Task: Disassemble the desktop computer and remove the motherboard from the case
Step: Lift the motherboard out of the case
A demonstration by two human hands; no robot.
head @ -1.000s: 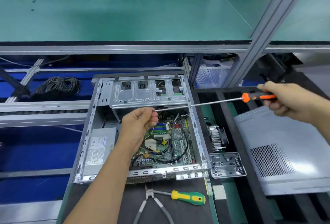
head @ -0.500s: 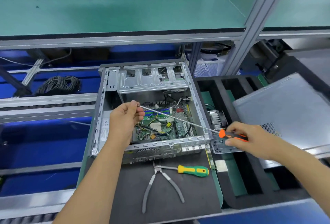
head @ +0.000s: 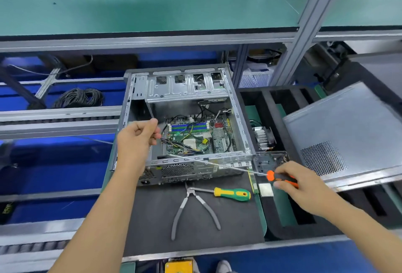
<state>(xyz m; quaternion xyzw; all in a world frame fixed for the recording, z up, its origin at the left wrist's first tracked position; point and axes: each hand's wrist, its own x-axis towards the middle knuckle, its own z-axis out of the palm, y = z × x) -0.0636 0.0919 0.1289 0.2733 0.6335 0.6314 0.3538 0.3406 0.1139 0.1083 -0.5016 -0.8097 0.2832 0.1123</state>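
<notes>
Right hand grips the long screwdriver; left hand, at nine o'clock, pinches something unclear; the tip could gouge the motherboard.

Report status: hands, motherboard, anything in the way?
Right hand grips orange screwdriver, tip inside the case. Left hand curled, whether holding anything unclear. Motherboard in place; cables cross it.

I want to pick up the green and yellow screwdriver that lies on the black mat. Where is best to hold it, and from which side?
Grip the green-and-yellow-handled screwdriver by its thick handle, coming from above: it lies flat on the black mat, handle pointing right, with its thin shaft toward the grey-handled pliers.
</notes>
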